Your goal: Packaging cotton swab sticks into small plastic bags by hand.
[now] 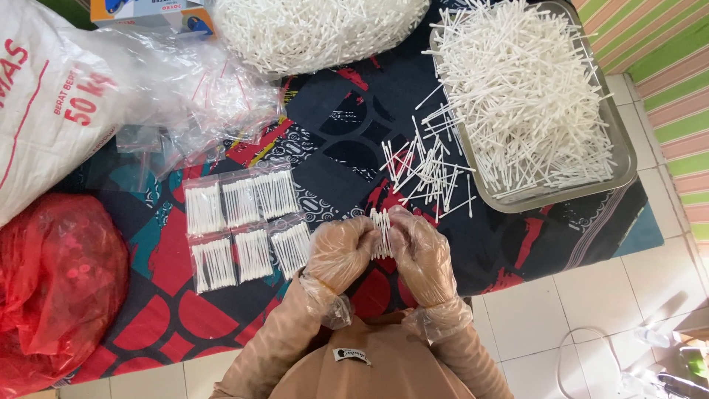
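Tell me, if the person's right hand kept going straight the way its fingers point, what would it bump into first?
The right hand points up the picture, away from the body. Past the bundle of cotton swabs it holds with the left hand, it would likely meet the loose swabs scattered on the patterned mat, before the metal tray.

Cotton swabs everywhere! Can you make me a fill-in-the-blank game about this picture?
1. Both hands, the left hand and the right hand, hold a bundle of cotton swabs and wear clear plastic ____.
2. The filled small bags number ____.
3. The metal tray holds loose ____.
4. The bag at lower left is coloured ____.

Missing words: gloves; six; swabs; red
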